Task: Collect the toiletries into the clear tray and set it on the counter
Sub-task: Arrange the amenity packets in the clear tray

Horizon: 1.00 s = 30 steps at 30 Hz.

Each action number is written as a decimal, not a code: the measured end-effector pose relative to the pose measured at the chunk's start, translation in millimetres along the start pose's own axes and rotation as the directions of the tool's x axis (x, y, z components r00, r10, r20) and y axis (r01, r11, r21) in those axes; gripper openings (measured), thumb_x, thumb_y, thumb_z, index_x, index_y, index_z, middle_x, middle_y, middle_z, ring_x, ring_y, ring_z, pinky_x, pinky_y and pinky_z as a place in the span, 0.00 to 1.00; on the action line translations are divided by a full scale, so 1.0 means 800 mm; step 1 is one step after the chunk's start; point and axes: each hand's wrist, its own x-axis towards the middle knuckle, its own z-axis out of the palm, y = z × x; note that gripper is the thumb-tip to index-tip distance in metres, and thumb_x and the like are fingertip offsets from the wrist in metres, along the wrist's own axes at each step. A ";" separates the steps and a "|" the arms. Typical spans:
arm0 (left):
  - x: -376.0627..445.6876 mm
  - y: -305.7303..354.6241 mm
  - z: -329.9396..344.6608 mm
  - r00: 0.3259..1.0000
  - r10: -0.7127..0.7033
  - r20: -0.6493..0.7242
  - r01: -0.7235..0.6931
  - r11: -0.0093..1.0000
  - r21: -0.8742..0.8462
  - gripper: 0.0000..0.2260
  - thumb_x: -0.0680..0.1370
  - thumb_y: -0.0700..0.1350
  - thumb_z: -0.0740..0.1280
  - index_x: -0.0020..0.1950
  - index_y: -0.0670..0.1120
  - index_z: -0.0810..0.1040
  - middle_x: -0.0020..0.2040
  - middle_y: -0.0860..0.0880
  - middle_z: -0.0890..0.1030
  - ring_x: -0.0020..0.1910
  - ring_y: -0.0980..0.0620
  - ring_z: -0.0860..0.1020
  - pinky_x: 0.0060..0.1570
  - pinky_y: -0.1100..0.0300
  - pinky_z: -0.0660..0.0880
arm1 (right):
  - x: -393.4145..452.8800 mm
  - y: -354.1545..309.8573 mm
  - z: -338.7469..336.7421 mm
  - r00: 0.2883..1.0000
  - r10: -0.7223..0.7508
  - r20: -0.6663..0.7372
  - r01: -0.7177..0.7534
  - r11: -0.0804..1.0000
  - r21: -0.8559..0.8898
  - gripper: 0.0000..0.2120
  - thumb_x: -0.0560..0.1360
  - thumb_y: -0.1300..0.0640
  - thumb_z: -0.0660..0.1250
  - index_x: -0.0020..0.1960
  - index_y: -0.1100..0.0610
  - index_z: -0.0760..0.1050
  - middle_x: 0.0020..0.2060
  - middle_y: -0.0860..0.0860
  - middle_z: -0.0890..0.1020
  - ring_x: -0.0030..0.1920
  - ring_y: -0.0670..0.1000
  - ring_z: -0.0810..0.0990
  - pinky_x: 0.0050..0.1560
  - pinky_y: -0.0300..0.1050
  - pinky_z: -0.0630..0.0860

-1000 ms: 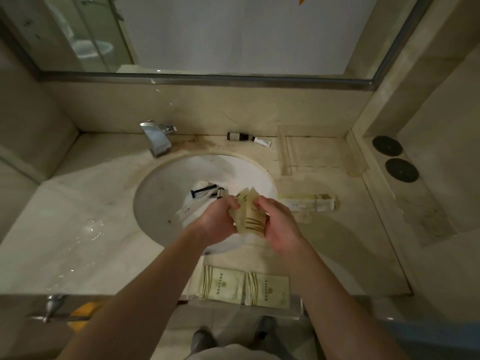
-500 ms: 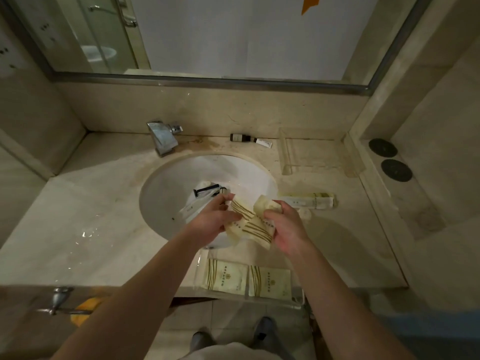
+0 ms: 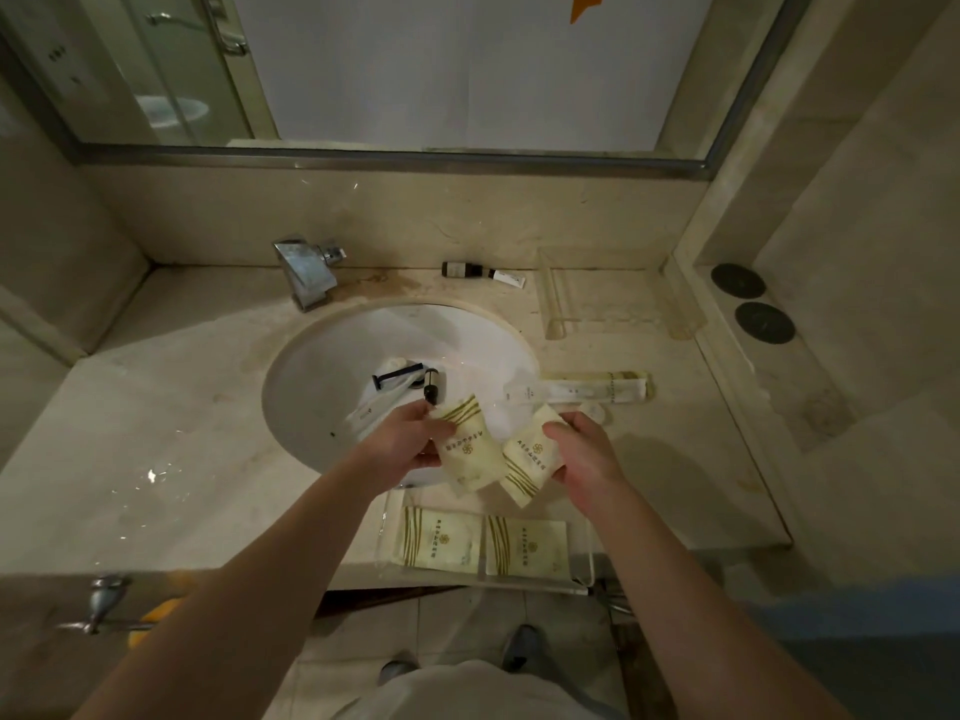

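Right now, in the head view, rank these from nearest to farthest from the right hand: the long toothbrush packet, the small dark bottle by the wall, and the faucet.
From the right hand:
1. Long toothbrush packet, just beyond the hand, right of the sink.
2. Small dark bottle, lying at the back wall.
3. Faucet, back left of the sink.

Hotel bathroom: marble counter (image 3: 156, 407), inset sink (image 3: 332, 387), chrome tap (image 3: 306, 272), wall mirror (image 3: 467, 70), branded toiletry packets (image 3: 483, 545).

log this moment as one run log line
left hand: grips packet | right hand: grips second packet | clear tray: two packets inside | razor: in sink
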 end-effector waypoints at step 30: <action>-0.016 -0.062 -0.010 0.979 -0.045 0.198 -0.183 0.226 0.957 0.17 0.73 0.36 0.65 0.60 0.47 0.72 0.56 0.46 0.74 0.49 0.49 0.74 0.44 0.61 0.73 | -0.008 0.075 -0.009 0.987 0.006 0.158 0.133 0.508 -0.851 0.13 0.71 0.68 0.60 0.48 0.54 0.76 0.53 0.54 0.78 0.51 0.53 0.77 0.47 0.44 0.74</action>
